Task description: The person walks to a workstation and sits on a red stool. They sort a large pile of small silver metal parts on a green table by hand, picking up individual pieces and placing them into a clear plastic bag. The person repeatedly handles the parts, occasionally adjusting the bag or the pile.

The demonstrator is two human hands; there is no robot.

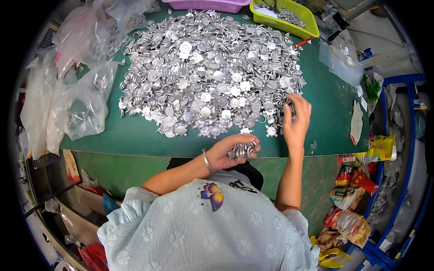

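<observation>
A broad heap of silver-coloured metal pieces [212,67], many of them coin-like discs and curved, ring-like parts, covers the middle of the green table [113,142]. My left hand [224,152], a bangle at its wrist, is palm up near the front edge. Its fingers curl round a handful of curved metal pieces [242,151]. Over at the heap's right edge, my right hand [297,118] reaches in among the pieces. Its thumb and bent fingers are apart, and I see no piece held between them. The fingertips are partly lost against the heap.
Clear plastic bags [86,99] lie along the table's left side. At the back stand a purple basket [208,5] and a yellow-green basket [289,22] with metal pieces inside. A red pen-like stick [304,41] lies beside it. Blue shelving [409,113] and colourful packets [350,221] are at right.
</observation>
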